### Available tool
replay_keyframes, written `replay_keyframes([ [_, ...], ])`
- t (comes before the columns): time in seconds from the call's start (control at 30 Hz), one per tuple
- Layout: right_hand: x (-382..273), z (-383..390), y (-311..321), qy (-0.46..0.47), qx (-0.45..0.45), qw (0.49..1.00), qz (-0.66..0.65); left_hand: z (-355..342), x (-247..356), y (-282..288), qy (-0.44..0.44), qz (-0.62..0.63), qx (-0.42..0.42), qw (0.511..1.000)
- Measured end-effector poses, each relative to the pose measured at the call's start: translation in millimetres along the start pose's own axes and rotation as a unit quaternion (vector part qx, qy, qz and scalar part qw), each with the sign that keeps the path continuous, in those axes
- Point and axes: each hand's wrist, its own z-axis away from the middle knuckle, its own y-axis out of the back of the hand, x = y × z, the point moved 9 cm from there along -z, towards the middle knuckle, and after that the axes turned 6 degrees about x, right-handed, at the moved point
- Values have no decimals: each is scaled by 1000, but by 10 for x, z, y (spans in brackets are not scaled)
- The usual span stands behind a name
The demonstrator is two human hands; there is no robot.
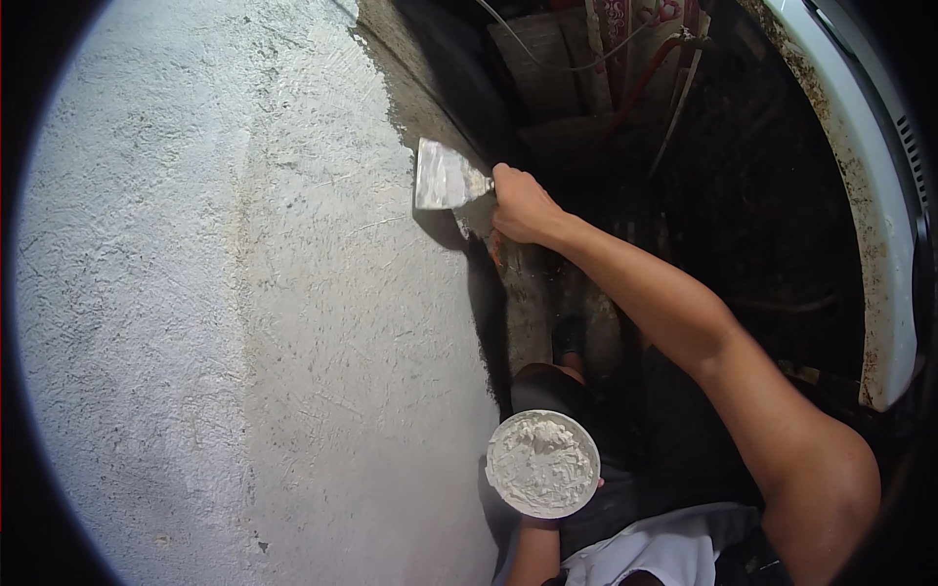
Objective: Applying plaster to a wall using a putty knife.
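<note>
My right hand (526,205) is closed around the handle of a putty knife (445,176), its wide blade smeared with pale filler. The blade lies against or just over the wall, by the ragged edge of the white coating; exact contact is hard to tell. Lower down, my left hand (602,482) supports a round white tub (498,495) from beneath, and only a fingertip and the wrist show around it. Thick whitish putty (540,467) sits inside the tub, scooped unevenly. On my left, the rough wall (332,293) carries the white coating, with bare grey-brown surface beyond its edge.
A pale, curved, rust-spotted panel (848,186) stands at the far right. Boards and a red patterned piece (614,49) lean at the top, with a thin cable (567,66) hanging across. My dark shoe (569,337) is on the floor near the wall.
</note>
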Motion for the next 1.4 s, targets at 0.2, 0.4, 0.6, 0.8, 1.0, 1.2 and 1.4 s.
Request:
replay_keyframes([
  [0.2, -713, -202, 485, 25, 10, 997, -78, 76, 130, 153, -66, -359, 125, 923],
  [0.4, -543, -140, 67, 34, 18, 998, -53, 36, 25, 257, 18, -166, 13, 986],
  [0.6, 197, 73, -421, -46, -42, 996, -59, 30, 20, 130, 93, -10, -83, 992],
  [0.8, -196, 267, -10, 75, 26, 994, -69, 26, -27, -7, 20, -3, -77, 997],
  [1.0, -1190, 617, 456, 207, 135, 967, -64, 91, 33, 89, 53, -32, -89, 994],
  [1.2, -880, 363, 259, 185, 143, 972, -18, 38, 350, 497, -115, -324, 106, 933],
  [1.4, 94, 60, -117, 64, 69, 995, 41, 66, 200, 78, -134, -488, -23, 862],
])
